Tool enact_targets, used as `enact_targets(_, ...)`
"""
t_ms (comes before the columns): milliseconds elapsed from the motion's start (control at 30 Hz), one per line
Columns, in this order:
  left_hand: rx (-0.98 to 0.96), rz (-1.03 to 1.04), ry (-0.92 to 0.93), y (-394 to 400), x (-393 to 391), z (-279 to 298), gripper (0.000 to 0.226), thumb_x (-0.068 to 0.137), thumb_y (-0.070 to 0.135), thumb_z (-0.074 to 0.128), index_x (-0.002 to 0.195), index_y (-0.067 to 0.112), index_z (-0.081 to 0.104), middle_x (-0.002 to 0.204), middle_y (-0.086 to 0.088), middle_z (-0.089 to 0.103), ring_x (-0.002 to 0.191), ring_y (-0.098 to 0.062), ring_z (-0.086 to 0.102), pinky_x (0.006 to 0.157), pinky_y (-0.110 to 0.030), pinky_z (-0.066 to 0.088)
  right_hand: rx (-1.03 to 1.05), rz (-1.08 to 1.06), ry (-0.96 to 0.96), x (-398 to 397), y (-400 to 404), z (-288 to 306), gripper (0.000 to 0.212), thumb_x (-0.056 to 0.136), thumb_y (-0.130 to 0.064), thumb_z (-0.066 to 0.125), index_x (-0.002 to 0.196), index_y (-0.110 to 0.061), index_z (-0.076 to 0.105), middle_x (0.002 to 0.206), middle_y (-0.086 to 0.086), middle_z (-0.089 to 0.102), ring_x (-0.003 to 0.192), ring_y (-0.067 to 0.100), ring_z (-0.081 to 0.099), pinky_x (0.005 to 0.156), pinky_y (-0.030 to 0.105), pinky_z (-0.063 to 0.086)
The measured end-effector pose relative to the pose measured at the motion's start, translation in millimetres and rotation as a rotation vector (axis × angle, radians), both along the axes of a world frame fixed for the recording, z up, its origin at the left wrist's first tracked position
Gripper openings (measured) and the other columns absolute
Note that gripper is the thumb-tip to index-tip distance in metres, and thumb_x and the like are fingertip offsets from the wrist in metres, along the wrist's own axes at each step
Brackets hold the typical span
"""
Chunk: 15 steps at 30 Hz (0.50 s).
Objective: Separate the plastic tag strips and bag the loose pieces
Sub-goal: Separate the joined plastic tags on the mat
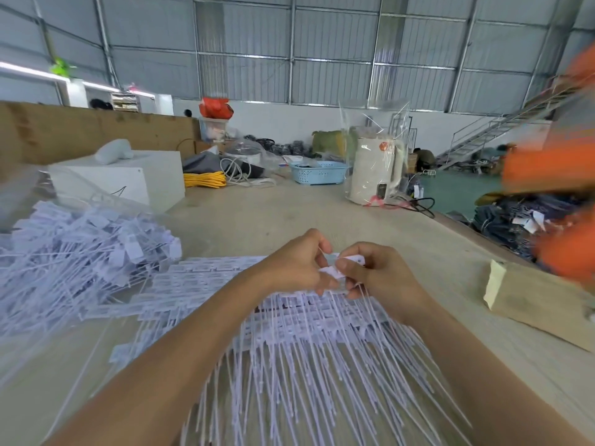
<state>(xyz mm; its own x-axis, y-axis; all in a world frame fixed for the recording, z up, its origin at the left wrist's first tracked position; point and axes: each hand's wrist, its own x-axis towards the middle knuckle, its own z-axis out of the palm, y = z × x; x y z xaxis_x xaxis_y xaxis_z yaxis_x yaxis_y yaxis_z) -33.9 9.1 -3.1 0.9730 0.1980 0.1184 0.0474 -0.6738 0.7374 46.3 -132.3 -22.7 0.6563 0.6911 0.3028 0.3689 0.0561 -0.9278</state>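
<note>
Both hands meet above the middle of the table. My left hand (pixel 297 263) and my right hand (pixel 375 272) each pinch the head end of a white plastic tag strip (pixel 343 265) between them. Its thin tails hang down toward me over a spread of joined tag strips (pixel 309 346) lying flat on the table. More flat strips (pixel 206 268) lie to the left of my hands. A big heap of loose white tags (pixel 74 252) sits at the left, partly inside a clear plastic bag (pixel 22 194).
The wooden table (pixel 273 214) carries a white box (pixel 128 178), yellow cord (pixel 206 179), a blue basket (pixel 317 172), a bagged white kettle (pixel 375 170) and a brown paper packet (pixel 534 297). A person in orange (pixel 560 175) is at the right edge.
</note>
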Motion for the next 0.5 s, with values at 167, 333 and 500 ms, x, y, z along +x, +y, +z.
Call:
enact_targets(167, 0.051, 0.023, 0.141, 8.1, -3.3, 2.0, 0.042, 0.086, 0.045, 0.062, 0.066, 0.008, 0.063, 0.056, -0.001, 0.060, 0.047, -0.003, 0.056, 0.052, -0.019, 0.043, 0.026, -0.017, 0.001, 6.4, -0.2, -1.0, 0.006, 0.087, -0.004, 0.063, 0.090, -0.003, 0.068, 0.049, 0.002, 0.056, 0.044, 0.012, 0.051, 0.046, 0.020, 0.046)
enact_targets(333, 0.056, 0.009, 0.124, 4.9, -5.0, 2.5, 0.041, 0.094, 0.037, 0.054, 0.060, 0.015, 0.060, 0.051, 0.005, 0.055, 0.048, -0.008, 0.046, 0.057, -0.021, 0.040, -0.187, 0.036, -0.060, 8.4, -3.9, -3.5, 0.017, 0.091, -0.018, 0.060, 0.095, -0.005, 0.070, 0.054, 0.001, 0.058, 0.049, 0.015, 0.052, 0.051, 0.024, 0.044)
enact_targets(500, 0.028, 0.050, 0.118, 1.1, -5.1, 4.9, 0.040, 0.096, 0.031, 0.052, 0.059, 0.017, 0.057, 0.056, 0.004, 0.056, 0.056, -0.008, 0.048, 0.057, -0.023, 0.038, -0.200, 0.004, -0.146, 2.2, -1.7, -2.0, 0.010, 0.091, -0.009, 0.060, 0.084, -0.003, 0.064, 0.056, 0.007, 0.052, 0.044, 0.011, 0.049, 0.044, 0.020, 0.044)
